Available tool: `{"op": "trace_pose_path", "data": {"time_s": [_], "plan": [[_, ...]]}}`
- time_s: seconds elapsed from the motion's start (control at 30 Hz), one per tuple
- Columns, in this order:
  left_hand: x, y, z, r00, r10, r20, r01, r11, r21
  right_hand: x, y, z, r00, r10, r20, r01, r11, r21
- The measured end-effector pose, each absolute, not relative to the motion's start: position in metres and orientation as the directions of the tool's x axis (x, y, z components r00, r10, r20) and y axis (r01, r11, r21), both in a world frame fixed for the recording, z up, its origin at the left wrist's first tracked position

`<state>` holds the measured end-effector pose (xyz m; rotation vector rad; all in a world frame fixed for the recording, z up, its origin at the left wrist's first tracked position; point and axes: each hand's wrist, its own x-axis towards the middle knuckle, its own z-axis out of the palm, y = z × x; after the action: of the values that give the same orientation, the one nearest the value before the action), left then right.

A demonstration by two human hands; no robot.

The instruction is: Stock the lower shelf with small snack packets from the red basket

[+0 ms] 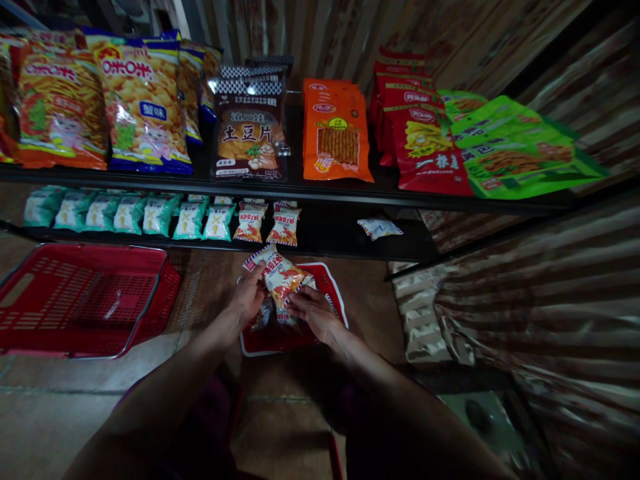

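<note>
A small white-and-orange snack bag [281, 272] is held up between my two hands, over a red basket [281, 344] with a white rim. My left hand [249, 295] grips its left side, thumb on the front. Fingers of my right hand [315, 312] close on its lower right edge. Part of another bag [306, 281] shows just behind it, and I cannot tell which hand touches that one. More small bags [287, 317] lie inside the basket, partly hidden by my hands. Two matching snack bags [284, 224] stand upright on the low shelf just ahead.
Teal snack bags [159, 215] line the low black shelf [325, 233], and one bag [380, 228] lies flat at its right. Larger snack packs [337, 133] fill the upper shelf. A red shopping basket [145, 300] stands left on the tiles. Patterned curtain [540, 293] hangs at right.
</note>
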<state>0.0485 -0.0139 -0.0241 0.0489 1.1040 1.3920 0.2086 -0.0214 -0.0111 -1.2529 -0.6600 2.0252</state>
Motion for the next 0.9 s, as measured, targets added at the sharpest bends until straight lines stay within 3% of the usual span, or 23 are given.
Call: {"op": "trace_pose_path", "data": {"time_s": [0.27, 0.57, 0.77, 0.9], "plan": [[0.050, -0.012, -0.016, -0.283, 0.771, -0.570, -0.739, 0.204, 0.643, 0.204, -0.025, 0.001, -0.282, 0.790, -0.545, -0.261, -0.610, -0.748], [0.048, -0.015, -0.010, -0.061, 0.784, -0.618, -0.792, 0.339, 0.508, 0.209, -0.024, -0.012, -0.248, 0.785, -0.567, -0.407, -0.616, -0.675], [0.068, -0.028, -0.011, 0.009, 0.889, -0.458, -0.738, 0.315, 0.597, 0.207, -0.027, -0.014, -0.262, 0.808, -0.527, -0.445, -0.586, -0.677], [0.069, -0.030, -0.014, 0.002, 0.878, -0.479, -0.705, 0.341, 0.622, 0.208, -0.028, -0.014, -0.265, 0.806, -0.530, -0.329, -0.592, -0.736]]}}
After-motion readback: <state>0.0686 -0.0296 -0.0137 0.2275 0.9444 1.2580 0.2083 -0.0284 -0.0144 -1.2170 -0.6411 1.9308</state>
